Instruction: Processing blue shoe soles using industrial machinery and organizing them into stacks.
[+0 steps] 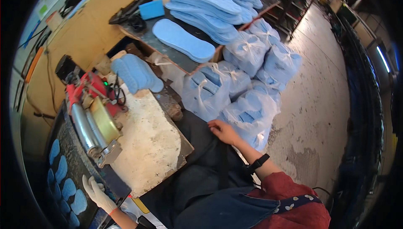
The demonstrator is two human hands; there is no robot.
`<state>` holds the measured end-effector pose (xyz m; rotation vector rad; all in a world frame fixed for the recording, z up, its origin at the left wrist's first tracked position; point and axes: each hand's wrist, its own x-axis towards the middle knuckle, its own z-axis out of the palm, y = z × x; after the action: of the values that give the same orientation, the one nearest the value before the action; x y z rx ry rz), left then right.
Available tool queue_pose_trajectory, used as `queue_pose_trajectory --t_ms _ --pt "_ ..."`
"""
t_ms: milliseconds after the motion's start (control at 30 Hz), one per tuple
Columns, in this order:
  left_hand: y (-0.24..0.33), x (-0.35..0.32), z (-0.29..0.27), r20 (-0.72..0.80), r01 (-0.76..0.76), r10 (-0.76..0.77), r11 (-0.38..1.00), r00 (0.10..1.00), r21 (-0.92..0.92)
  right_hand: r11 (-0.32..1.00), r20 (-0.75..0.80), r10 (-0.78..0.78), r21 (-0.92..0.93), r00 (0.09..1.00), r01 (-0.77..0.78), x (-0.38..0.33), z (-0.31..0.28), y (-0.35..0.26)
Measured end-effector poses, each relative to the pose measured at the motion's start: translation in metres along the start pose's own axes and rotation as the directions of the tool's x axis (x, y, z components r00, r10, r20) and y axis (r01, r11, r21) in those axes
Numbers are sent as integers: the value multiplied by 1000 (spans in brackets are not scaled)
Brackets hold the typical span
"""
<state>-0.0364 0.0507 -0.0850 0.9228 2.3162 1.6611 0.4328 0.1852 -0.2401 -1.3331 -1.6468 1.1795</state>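
My left hand [97, 193], in a white glove, hovers at the edge of a dark board [90, 166] at the lower left. Its fingers are stretched out and apart, with nothing seen in them. Several small oval blue pads [69, 189] lie on that board, the closest just left of my fingers. My bare right hand [224, 131] rests by my dark apron near the plastic bags, fingers loosely extended and holding nothing visible. Between my hands is a worn pale work board [147, 139]. At its far end lies a small stack of blue insoles [136, 73].
A red machine [94, 84] with metal rollers and a brass-coloured wheel [103, 120] stands left of the work board. Beyond, a dark table [161, 44] bears piled blue insoles [205, 6] and a blue box [151, 9]. Several knotted plastic bags [247, 107] of blue pieces crowd the right side.
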Motion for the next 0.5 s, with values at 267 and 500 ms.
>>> queue_pose_trajectory --t_ms 267,500 --pt "37 -18 20 -56 28 -16 974 998 224 764 -572 218 -404 791 -503 -33 -114 201" --pt "48 -21 32 -50 -45 72 913 996 406 273 -229 689 -797 687 -539 -48 -118 220"
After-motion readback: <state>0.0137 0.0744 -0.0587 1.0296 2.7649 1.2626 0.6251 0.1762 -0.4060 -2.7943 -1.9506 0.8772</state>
